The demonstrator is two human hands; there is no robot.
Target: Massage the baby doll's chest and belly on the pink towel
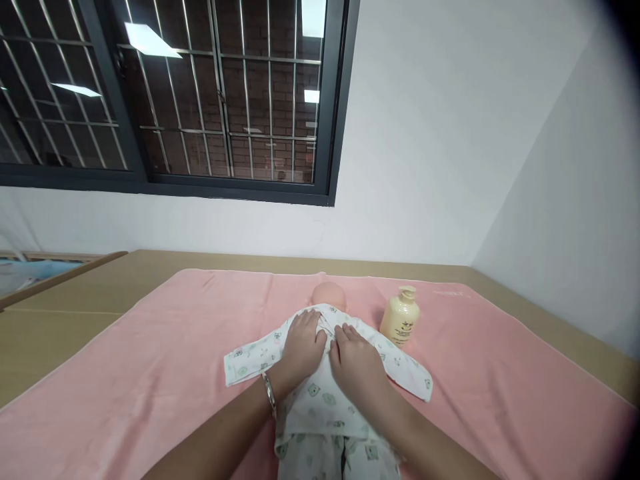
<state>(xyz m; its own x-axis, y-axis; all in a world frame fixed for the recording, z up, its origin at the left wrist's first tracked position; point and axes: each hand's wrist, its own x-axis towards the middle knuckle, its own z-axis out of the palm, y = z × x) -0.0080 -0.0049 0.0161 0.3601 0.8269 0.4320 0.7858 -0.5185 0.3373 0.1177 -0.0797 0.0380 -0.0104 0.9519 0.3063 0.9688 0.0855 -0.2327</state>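
A baby doll point(329, 295) lies on its back or front, I cannot tell which, with its bald head away from me. It wears a white long-sleeved top point(325, 400) printed with small green figures, sleeves spread to both sides, and matching trousers point(313, 460). My left hand point(304, 345) rests flat on the upper left of the top, fingers stretched towards the collar. Beside it, my right hand point(359, 360) lies on the upper right of the top, fingers extended. Both hands are open, and the cloth under them is hidden.
A pink mat point(150, 347) covers much of the wooden tabletop point(90, 293). A cream pump bottle point(401, 317) stands upright right of the doll. White walls point(425, 133) and a barred window point(225, 93) rise behind. A raised wooden edge point(65, 280) runs at left.
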